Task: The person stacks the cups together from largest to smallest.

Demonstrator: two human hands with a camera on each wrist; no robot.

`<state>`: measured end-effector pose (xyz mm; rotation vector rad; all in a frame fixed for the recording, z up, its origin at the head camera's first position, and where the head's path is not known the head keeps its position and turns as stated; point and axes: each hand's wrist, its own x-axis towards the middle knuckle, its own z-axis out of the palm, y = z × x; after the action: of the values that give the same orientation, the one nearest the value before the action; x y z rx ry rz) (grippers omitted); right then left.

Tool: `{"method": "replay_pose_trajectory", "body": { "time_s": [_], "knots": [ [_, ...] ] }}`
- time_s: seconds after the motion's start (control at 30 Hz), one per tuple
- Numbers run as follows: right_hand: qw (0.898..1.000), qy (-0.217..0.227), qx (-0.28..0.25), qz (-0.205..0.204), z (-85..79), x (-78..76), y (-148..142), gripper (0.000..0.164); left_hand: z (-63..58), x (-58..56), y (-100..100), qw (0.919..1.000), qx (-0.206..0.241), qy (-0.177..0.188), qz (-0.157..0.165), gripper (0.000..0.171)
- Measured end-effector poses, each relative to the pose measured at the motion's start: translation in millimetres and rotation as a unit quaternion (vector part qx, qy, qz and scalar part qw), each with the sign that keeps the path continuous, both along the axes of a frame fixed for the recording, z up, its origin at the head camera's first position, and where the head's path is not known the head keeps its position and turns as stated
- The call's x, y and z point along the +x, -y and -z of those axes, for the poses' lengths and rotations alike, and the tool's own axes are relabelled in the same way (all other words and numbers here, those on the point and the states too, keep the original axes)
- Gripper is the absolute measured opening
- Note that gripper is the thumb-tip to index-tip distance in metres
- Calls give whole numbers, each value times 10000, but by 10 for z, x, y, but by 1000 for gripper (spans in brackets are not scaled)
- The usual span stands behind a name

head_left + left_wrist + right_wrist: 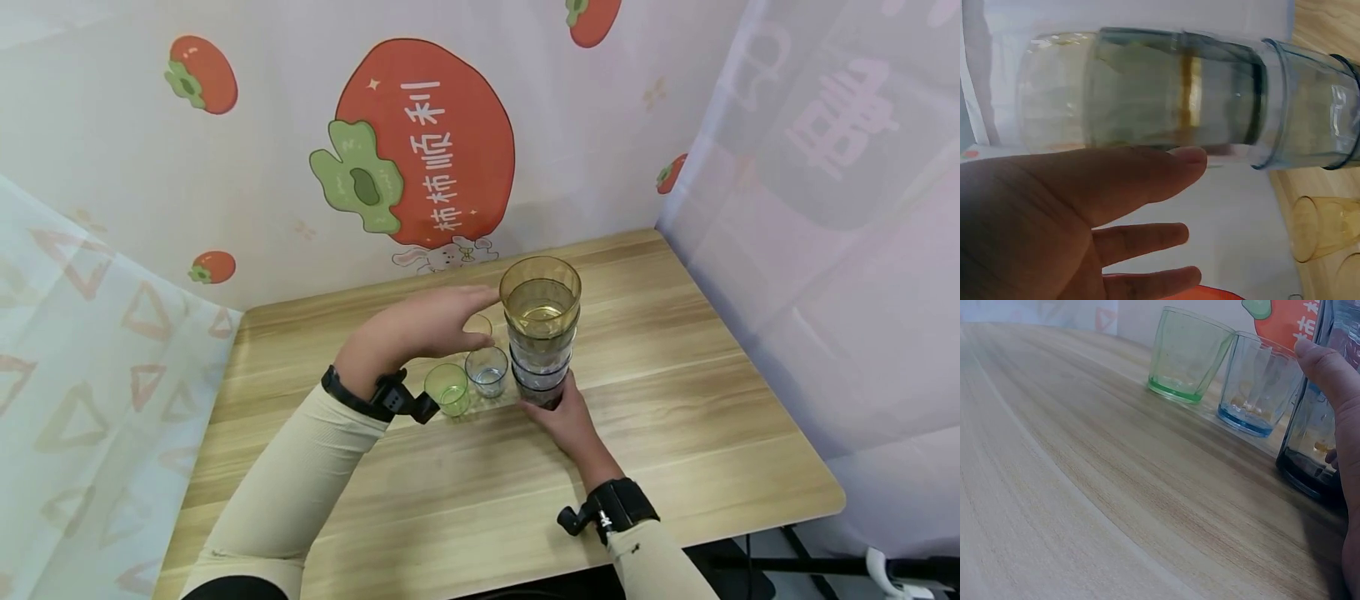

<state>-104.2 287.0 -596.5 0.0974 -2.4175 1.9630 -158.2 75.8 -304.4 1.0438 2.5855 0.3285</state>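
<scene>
A tall stack of glasses (542, 358) stands on the wooden table, with an amber glass (542, 292) on top and clear, dark-rimmed ones below. Low down, my right hand (562, 421) grips the stack, its thumb (1329, 372) against the side of the dark-based bottom glass (1310, 465). My left hand (427, 321) reaches across beside the top of the stack with fingers straight. In the left wrist view its thumb (1154, 175) lies along the stack's side, and the other fingers point outward. Beside the stack stand a green glass (447, 390) and a blue-based glass (487, 372).
Behind these, a small amber glass (478, 325) is partly hidden by my left hand. The wooden table (675, 400) extends to both sides. A printed cloth backdrop (262, 167) rises behind its far edge, and another cloth (847, 275) hangs along the right.
</scene>
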Motion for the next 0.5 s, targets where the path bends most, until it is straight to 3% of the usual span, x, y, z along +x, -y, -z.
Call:
{"method": "replay_pose_trajectory", "body": {
  "time_s": [0.27,0.5],
  "knots": [
    [10000,-31,52,54,22,-13,-26,97,314,-218,80,9943,-195,963,-421,59],
    [9997,-19,185,154,34,-5,-41,97,601,-416,182,9884,-202,1252,-830,54]
  ]
}}
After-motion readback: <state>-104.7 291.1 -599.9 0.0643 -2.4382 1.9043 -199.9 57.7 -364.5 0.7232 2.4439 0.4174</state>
